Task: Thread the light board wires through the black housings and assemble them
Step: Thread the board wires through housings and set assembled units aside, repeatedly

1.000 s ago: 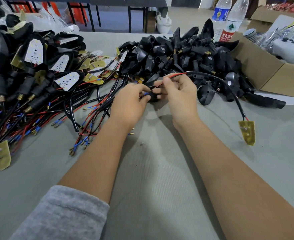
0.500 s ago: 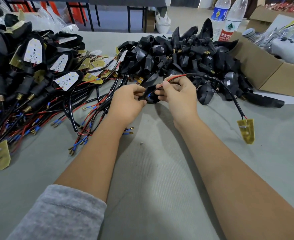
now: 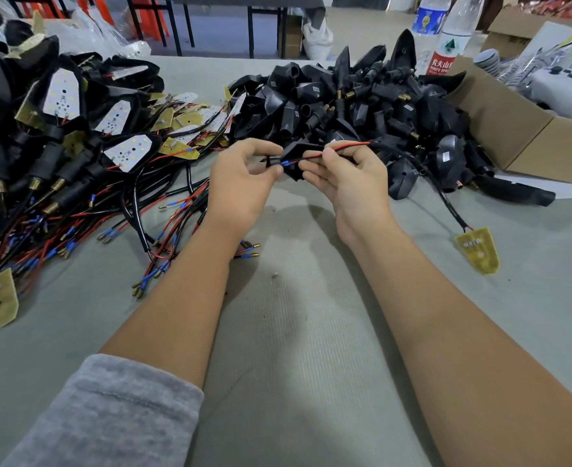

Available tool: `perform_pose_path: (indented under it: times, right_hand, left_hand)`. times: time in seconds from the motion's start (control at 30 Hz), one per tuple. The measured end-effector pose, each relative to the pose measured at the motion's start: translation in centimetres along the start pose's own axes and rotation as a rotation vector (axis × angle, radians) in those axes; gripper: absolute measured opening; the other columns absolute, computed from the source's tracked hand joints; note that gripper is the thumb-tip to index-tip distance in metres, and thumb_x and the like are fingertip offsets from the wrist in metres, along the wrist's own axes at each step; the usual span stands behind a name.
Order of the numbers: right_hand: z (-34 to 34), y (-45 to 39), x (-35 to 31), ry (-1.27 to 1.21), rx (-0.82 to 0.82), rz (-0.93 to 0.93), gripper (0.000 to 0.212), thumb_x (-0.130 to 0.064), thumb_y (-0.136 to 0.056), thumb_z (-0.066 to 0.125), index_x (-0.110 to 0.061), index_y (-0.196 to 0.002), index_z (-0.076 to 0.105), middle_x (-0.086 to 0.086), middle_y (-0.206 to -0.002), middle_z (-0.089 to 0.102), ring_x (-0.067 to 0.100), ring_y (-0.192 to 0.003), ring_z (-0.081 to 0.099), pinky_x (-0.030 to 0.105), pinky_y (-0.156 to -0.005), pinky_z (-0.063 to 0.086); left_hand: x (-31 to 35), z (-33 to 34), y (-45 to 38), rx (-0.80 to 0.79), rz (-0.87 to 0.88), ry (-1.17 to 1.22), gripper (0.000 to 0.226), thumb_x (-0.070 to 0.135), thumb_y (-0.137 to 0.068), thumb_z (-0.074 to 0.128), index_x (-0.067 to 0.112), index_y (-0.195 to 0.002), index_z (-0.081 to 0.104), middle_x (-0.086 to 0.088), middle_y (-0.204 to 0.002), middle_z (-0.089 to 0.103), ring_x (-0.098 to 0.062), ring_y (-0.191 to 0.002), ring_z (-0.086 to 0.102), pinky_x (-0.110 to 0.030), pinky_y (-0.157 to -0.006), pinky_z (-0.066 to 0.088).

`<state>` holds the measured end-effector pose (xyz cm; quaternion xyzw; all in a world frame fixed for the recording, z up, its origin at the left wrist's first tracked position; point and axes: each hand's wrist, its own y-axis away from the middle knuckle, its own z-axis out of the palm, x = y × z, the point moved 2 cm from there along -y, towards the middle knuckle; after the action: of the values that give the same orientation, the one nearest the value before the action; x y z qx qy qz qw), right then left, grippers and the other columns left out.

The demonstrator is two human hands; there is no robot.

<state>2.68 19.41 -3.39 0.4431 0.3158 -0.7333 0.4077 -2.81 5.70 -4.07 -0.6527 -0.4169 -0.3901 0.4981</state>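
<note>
Your left hand [image 3: 244,183] pinching the black housing [image 3: 294,156] at frame centre, your right hand [image 3: 348,180] gripping its red wire [image 3: 345,148], both forearms stretching forward, light board [image 3: 478,251] lying right.

Black housing [image 3: 296,160] mostly hidden behind curled fingers [image 3: 314,170] of both hands, its opening unseen, wire tips too small to tell, far-left pile of assembled lights [image 3: 25,123] cut by the left edge, bottle [image 3: 448,38] tops and cardboard box [image 3: 520,129] cropped far right.
</note>
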Motion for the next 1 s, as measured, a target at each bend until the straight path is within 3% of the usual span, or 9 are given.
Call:
perform_pose_path:
  times: [0.13, 0.3, 0.5, 0.6, 0.67, 0.77, 0.87, 1.0]
  right_hand:
    - [0.1, 0.0, 0.2, -0.065, -0.039, 0.033, 0.011, 0.002, -0.098, 0.051, -0.006, -0.092, 0.056, 0.014, -0.086, 0.07, 0.022, -0.077, 0.071, 0.029, -0.073, 0.059]
    - [-0.2, 0.1, 0.1, 0.138, -0.001, -0.01, 0.007, -0.001, -0.092, 0.062, -0.008, -0.092, 0.064, 0.01, -0.077, 0.063, 0.019, -0.067, 0.063, 0.027, -0.069, 0.057]
    - [0.5, 0.4, 0.2, 0.216, -0.093, 0.0, 0.009, -0.004, -0.088, 0.068, -0.008, -0.096, 0.07, -0.001, -0.066, 0.061, 0.012, -0.055, 0.053, 0.022, -0.057, 0.048]
    - [0.6, 0.4, 0.3, 0.265, -0.1, -0.024, 0.011, -0.007, -0.088, 0.069, -0.011, -0.097, 0.073, -0.007, -0.065, 0.062, 0.01, -0.056, 0.045, 0.02, -0.056, 0.041]
    - [0.6, 0.4, 0.3, 0.254, -0.099, -0.02, 0.01, -0.008, -0.088, 0.068, -0.015, -0.095, 0.073, -0.006, -0.069, 0.064, 0.01, -0.058, 0.045, 0.02, -0.058, 0.041]
    - [0.6, 0.3, 0.3, 0.235, -0.108, -0.004, 0.012, -0.009, -0.089, 0.068, -0.019, -0.086, 0.072, -0.008, -0.069, 0.065, 0.011, -0.062, 0.046, 0.021, -0.061, 0.041]
    - [0.5, 0.2, 0.4, 0.264, -0.118, -0.003, 0.012, -0.009, -0.089, 0.069, -0.02, -0.085, 0.072, -0.006, -0.073, 0.066, 0.011, -0.064, 0.05, 0.021, -0.062, 0.045]
    - [0.5, 0.1, 0.8, 0.344, -0.111, -0.018, 0.008, -0.007, -0.087, 0.07, -0.016, -0.087, 0.071, -0.002, -0.075, 0.067, 0.013, -0.068, 0.056, 0.019, -0.062, 0.047]
  left_hand:
    - [0.1, -0.4, -0.2, 0.033, -0.01, 0.257, 0.036, -0.01, -0.081, 0.068, 0.02, -0.1, 0.064, 0.0, -0.101, 0.067, -0.006, -0.09, 0.067, -0.023, -0.084, 0.053]
    - [-0.1, -0.7, -0.5, 0.041, -0.145, 0.576, 0.04, -0.013, -0.083, 0.066, 0.019, -0.106, 0.061, 0.0, -0.101, 0.071, -0.009, -0.092, 0.07, -0.025, -0.079, 0.055]
    - [0.3, -0.1, -0.3, -0.014, -0.203, 0.629, 0.042, -0.012, -0.084, 0.066, 0.015, -0.114, 0.055, 0.002, -0.07, 0.072, -0.01, -0.076, 0.07, -0.022, -0.074, 0.056]
    - [0.4, 0.4, -0.1, -0.051, -0.257, 0.743, 0.05, -0.01, -0.086, 0.064, 0.012, -0.126, 0.044, 0.001, -0.073, 0.073, -0.009, -0.075, 0.071, -0.02, -0.07, 0.056]
    - [0.4, 0.5, -0.1, -0.056, -0.314, 0.832, 0.041, -0.006, -0.089, 0.062, 0.007, -0.126, 0.048, -0.001, -0.08, 0.074, -0.009, -0.076, 0.071, -0.02, -0.071, 0.056]
    - [0.2, 0.5, -0.1, -0.164, -0.323, 0.737, 0.017, 0.014, -0.099, 0.054, 0.016, -0.112, 0.065, 0.002, -0.096, 0.076, -0.009, -0.09, 0.072, -0.022, -0.077, 0.056]
    - [-0.1, 0.9, 0.1, -0.269, -0.301, 0.553, 0.024, 0.031, -0.104, 0.044, 0.03, -0.108, 0.068, 0.008, -0.11, 0.073, -0.007, -0.107, 0.067, -0.025, -0.082, 0.055]
    - [-0.1, 1.0, 0.0, -0.163, -0.284, 0.547, 0.028, 0.03, -0.106, 0.039, 0.026, -0.104, 0.067, 0.004, -0.106, 0.074, -0.012, -0.103, 0.069, -0.033, -0.09, 0.055]
